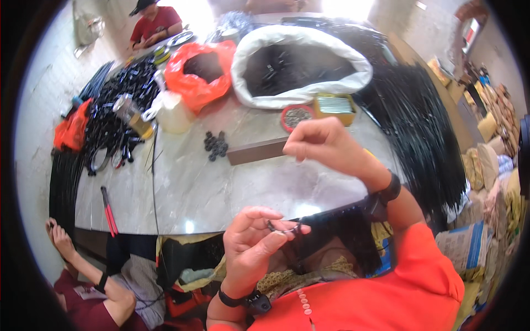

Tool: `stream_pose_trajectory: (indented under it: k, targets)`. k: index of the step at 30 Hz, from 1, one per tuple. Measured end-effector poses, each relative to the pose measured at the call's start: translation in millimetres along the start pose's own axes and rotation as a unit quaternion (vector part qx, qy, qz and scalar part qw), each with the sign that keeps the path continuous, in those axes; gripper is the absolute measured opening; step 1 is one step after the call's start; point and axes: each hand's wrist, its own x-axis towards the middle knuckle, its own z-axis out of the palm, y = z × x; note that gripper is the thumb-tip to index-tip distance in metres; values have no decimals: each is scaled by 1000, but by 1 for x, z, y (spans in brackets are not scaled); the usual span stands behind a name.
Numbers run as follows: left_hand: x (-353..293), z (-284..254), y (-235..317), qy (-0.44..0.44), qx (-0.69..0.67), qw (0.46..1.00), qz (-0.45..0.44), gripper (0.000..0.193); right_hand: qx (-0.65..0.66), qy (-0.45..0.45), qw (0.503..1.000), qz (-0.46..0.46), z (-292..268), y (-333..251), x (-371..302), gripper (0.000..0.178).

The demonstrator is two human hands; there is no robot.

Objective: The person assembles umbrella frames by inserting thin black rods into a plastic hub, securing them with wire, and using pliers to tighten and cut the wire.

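Observation:
Low over the near edge of the table, my left hand (251, 245) grips a small dark curved part (287, 229) between thumb and fingers. Its exact kind is too small to make out. My right hand (326, 143) is raised with thumb and fingertips pinched together; whatever is in the pinch cannot be made out. Close behind that hand is a round red dish (284, 124) of small metal pieces. A yellow box (345, 117) with pale flat pieces stands beside the dish. The long brown bar (254, 152) lies just left of my right fingertips, with small black round parts (214, 144) at its left end.
A white sack (243, 83) and an orange bag (179, 71), both with dark parts, stand at the back. Long black rods (425, 132) cover the right side. Red-handled pliers (110, 212) lie front left, near a black parts heap (130, 83). Two other people sit left and far.

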Motion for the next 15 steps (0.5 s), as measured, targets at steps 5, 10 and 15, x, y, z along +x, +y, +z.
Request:
stream_pose_trajectory:
  k: [5, 10, 15]
  targets:
    - [-2, -12, 2, -14, -20, 1000, 2, 31, -141, -18, 989, 32, 11, 14, 48, 17]
    - [-4, -14, 7, -3, -6, 1000, 3, 30, -370, -62, 925, -60, 21, 47, 84, 14]
    - [-10, -21, 9, 7, -4, 999, 31, 30, -548, 10, 836, 28, -25, 55, 101, 14]
